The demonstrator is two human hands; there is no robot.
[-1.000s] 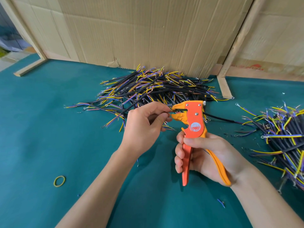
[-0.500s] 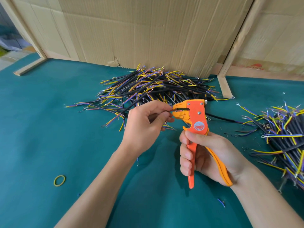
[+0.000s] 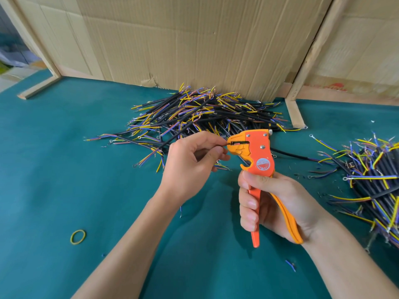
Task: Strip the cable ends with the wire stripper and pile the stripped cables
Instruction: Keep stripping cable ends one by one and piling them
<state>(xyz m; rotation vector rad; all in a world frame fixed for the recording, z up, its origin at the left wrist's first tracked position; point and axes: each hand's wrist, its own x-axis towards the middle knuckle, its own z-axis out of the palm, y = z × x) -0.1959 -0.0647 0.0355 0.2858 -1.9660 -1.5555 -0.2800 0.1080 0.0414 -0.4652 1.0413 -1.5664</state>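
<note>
1. The left hand [image 3: 190,160] pinches a cable [image 3: 183,128] and feeds its end into the stripper [image 3: 257,156] head.
2. The right hand [image 3: 278,206] curls its fingers round both stripper handles.
3. One cable pile [image 3: 205,113] lies against the cardboard wall [image 3: 194,44]; another pile [image 3: 375,182] lies at the right edge.
4. Green mat [image 3: 64,169] extends leftward, bearing a rubber band [image 3: 78,236].

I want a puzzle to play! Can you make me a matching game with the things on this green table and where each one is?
Things:
1. wire stripper
2. rubber band
3. big cable pile
4. loose cable

Places:
A. lying alone on the table's near left part
B. gripped in the right hand
C. against the cardboard wall at the back
D. pinched by the left hand, its end in the tool's mouth

Pairs: 1-B, 2-A, 3-C, 4-D
</note>
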